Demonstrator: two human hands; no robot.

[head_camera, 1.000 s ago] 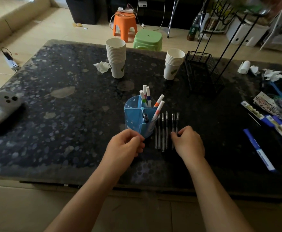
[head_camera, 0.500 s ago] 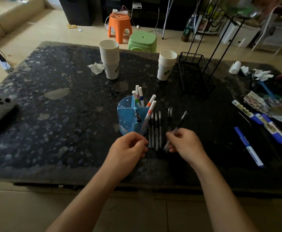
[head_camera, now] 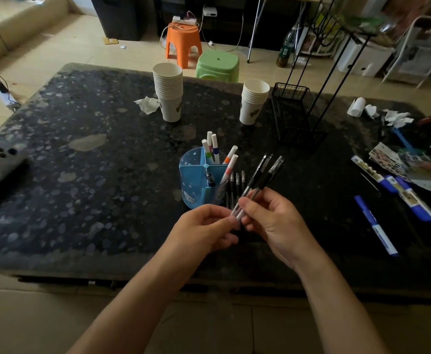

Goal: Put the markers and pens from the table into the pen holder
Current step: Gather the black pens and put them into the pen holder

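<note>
A blue divided pen holder (head_camera: 192, 175) stands mid-table with several white markers (head_camera: 213, 146) and one dark pen inside. Three black pens (head_camera: 237, 181) lie on the table just right of it. My right hand (head_camera: 273, 221) is raised above the table and grips two black pens (head_camera: 261, 175) that point up and to the right. My left hand (head_camera: 204, 226) pinches the clear lower ends of those same pens. Blue markers (head_camera: 376, 227) lie at the right side of the table.
Two stacks of paper cups (head_camera: 169, 95) (head_camera: 254, 102) and a black wire basket (head_camera: 295, 111) stand behind the holder. Crumpled tissues, a paper roll, more blue markers (head_camera: 413, 200) and printed cards clutter the right. A white device (head_camera: 1, 159) lies at the left edge.
My right hand has picked two black pens off the table and lifted them. My left hand has moved right and taken hold of their lower ends.
</note>
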